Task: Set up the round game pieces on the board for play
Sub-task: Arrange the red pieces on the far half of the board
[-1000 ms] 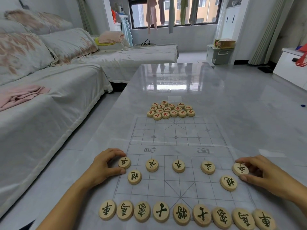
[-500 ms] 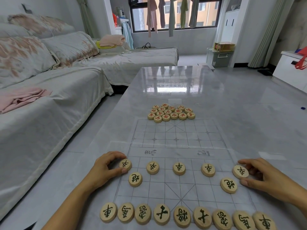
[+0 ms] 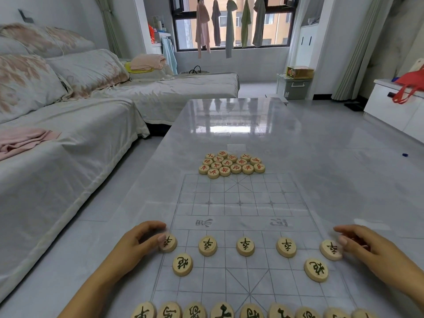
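Black side seemingly set, left hand (image 3: 137,245) pinching one end piece (image 3: 169,244), right hand (image 3: 369,251) touching the other; red pieces (image 3: 235,168) heaped beyond.

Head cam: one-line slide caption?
Left hand grips the left end piece, right hand touches the right end piece of a row on the board; red pieces heaped at its far edge.

Daylight, soft and even, enters from the window (image 3: 231,21) straight ahead; room bright. Glossy counter (image 3: 286,157) throws back a white glare patch and faint pane reflections at its far end. Shadows beside the dark-lettered discs (image 3: 207,245) thin and weak. Wide-angle bowing at the margins; sofa (image 3: 68,180) edge curves. Left hand (image 3: 135,242) fingers (image 3: 161,237) and the leftmost pawn disc (image 3: 171,245) they pinch slightly smeared; centre sharp.
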{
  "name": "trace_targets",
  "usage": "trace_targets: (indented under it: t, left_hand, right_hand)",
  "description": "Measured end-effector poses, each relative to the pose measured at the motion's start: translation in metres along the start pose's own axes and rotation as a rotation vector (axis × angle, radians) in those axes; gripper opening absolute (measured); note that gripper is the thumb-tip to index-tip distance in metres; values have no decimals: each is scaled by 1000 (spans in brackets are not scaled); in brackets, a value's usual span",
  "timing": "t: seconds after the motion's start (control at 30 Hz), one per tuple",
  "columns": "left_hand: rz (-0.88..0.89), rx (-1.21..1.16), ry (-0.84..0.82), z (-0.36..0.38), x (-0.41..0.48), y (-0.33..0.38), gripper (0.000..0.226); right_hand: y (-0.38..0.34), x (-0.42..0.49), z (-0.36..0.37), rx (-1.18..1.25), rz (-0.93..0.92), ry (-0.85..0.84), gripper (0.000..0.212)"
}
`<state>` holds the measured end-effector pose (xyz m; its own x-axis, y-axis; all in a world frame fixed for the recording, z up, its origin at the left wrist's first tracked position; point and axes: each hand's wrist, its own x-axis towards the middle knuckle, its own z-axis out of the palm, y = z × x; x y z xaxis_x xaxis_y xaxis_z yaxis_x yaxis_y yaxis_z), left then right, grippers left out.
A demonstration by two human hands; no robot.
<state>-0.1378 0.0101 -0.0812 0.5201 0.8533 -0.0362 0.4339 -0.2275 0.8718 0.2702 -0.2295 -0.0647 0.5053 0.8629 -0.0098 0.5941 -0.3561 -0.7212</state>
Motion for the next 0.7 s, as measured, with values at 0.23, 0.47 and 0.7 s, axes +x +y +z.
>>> trace_targets:
  t: [0.23, 0.47, 0.7]
  left_hand:
    - [29, 27, 125, -2, 33, 6, 13]
    - [58, 110, 56, 1, 97, 20, 15]
    - [172, 364, -97, 26, 176, 42, 46]
  right_hand:
    - [-12, 11, 3, -5, -51, 91, 15]
    - [-36, 66, 14, -115, -71, -43, 19]
    - [-75, 158, 45, -356, -128, -177, 44]
